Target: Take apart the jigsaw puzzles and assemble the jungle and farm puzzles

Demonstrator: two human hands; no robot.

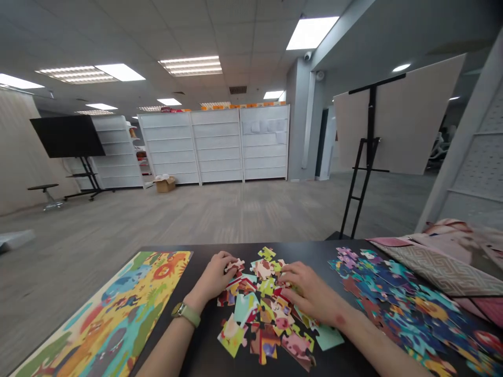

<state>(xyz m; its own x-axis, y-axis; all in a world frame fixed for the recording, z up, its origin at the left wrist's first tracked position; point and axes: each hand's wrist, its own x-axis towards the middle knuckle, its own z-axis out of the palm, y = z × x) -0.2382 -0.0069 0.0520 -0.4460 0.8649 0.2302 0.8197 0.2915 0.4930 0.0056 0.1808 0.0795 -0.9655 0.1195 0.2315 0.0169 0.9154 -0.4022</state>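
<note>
A loose heap of colourful jigsaw puzzle pieces [267, 287] lies on the black table in front of me. At its left edge is my left hand [214, 276], fingers curved and apart, tips touching a pink puzzle piece [236, 266]. A green watch strap [191, 315] circles that wrist. My right hand [308, 291] rests over the heap's right side with its fingers spread; pieces beneath its palm are partly hidden. Near the right forearm lies a pale teal puzzle piece [328, 337]. No piece is seen lifted by either hand.
A long animal picture puzzle [129, 309] lies on the table's left. Dark blue puzzle pieces [408, 301] spread across the right, beside a pink patterned cloth bag [451, 256]. Beyond the table [208, 251] are an easel-like board stand [369, 131], white shelving [216, 146] and a black screen [67, 136].
</note>
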